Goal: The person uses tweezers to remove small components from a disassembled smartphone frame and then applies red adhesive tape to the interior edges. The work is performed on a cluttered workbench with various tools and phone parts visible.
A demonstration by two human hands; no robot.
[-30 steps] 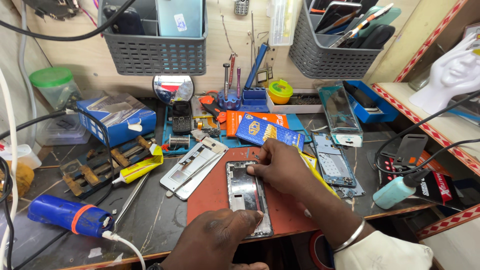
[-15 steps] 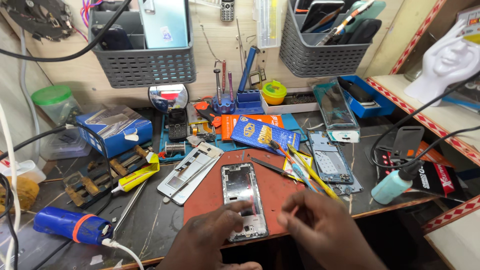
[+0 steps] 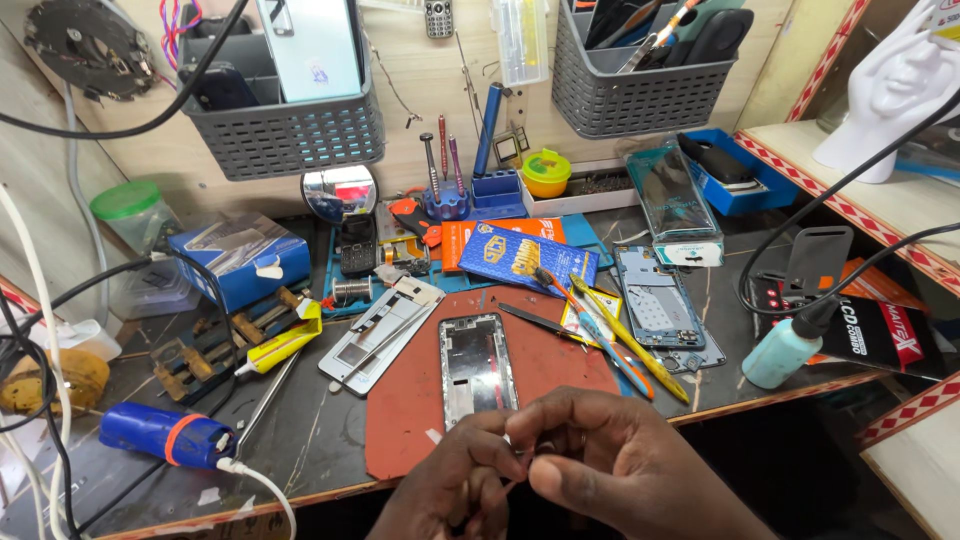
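Observation:
A bare phone frame (image 3: 478, 370) lies lengthwise on a red work mat (image 3: 400, 430) in front of me. Just below its near end my left hand (image 3: 450, 490) and my right hand (image 3: 625, 465) meet, fingertips pinched together on a tiny pale piece (image 3: 518, 458) that is too small to identify. Neither hand touches the phone frame. Black tweezers (image 3: 535, 320) lie on the mat to the right of the frame. A blue-handled tool (image 3: 590, 325) and a yellow-handled tool (image 3: 630, 340) lie crossed beside them.
A silver phone chassis (image 3: 385, 330) lies left of the mat, a blue phone back (image 3: 655, 305) right of it, a flat blue box (image 3: 527, 258) behind. A blue cylinder tool (image 3: 160, 435) with white cable, a yellow tube (image 3: 280, 345) and a teal squeeze bottle (image 3: 785, 350) stand around. Grey wall baskets (image 3: 285, 130) hang above.
My right hand has left the top of the phone frame and drawn back toward me. It now meets my left hand below the frame's near end.

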